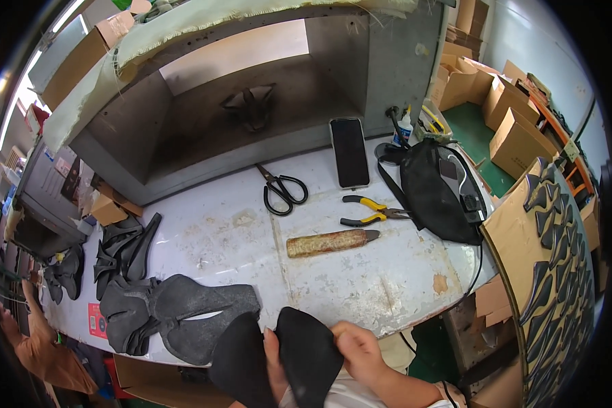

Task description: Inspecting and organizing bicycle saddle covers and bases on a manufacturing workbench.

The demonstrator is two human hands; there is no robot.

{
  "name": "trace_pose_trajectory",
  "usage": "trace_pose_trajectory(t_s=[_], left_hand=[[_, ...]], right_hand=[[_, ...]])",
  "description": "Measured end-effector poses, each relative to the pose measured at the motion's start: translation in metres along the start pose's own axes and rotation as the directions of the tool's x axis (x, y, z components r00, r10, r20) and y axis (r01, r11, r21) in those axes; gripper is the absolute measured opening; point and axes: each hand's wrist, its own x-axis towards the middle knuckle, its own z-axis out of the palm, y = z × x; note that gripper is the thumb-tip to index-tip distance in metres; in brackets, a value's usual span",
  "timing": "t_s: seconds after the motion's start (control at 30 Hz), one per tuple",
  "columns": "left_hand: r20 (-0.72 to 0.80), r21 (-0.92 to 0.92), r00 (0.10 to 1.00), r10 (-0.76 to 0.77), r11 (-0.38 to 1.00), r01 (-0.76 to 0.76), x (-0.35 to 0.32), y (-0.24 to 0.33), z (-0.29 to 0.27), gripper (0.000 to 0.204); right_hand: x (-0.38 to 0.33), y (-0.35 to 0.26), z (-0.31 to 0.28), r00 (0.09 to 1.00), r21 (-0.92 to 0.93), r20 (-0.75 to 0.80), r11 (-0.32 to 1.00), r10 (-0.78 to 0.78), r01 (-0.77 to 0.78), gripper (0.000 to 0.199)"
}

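A worn white table (333,272) is taking up most of the view, its paint scuffed and stained. At its near edge both hands are gripping a black fabric piece (309,353): the right hand (357,350) is pinching its right side, and the left hand (273,360) is clasping it from underneath. More black pieces (183,313) are lying just left. Scissors (282,189), pliers (370,212), a phone (349,151) and a black bag (435,194) are resting farther back. Cardboard boxes (503,115) are crowding the green floor (479,139) on the right.
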Motion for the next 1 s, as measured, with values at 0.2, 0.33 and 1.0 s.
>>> trace_pose_trajectory(t_s=[0.2, 0.33, 1.0], left_hand=[[0.234, 0.569, 0.901, 0.365, 0.700, -0.431, 0.016, -0.008, -0.030, 0.078], [0.128, 0.035, 0.972, 0.198, 0.978, -0.204, 0.017, -0.016, -0.035, 0.083], [0.292, 0.487, 0.955, 0.044, 0.853, -0.188, -0.008, 0.022, -0.024, 0.053]], right_hand=[[0.010, -0.014, 0.012, 0.974, -0.271, -0.193, 0.960, -0.120, 0.064, 0.020], [0.011, -0.014, 0.018, 0.918, -0.419, -0.203, 0.878, -0.340, 0.232, 0.021], [0.013, -0.048, -0.005, 0.962, -0.506, -0.014, 0.832, -0.273, 0.228, 0.020]])
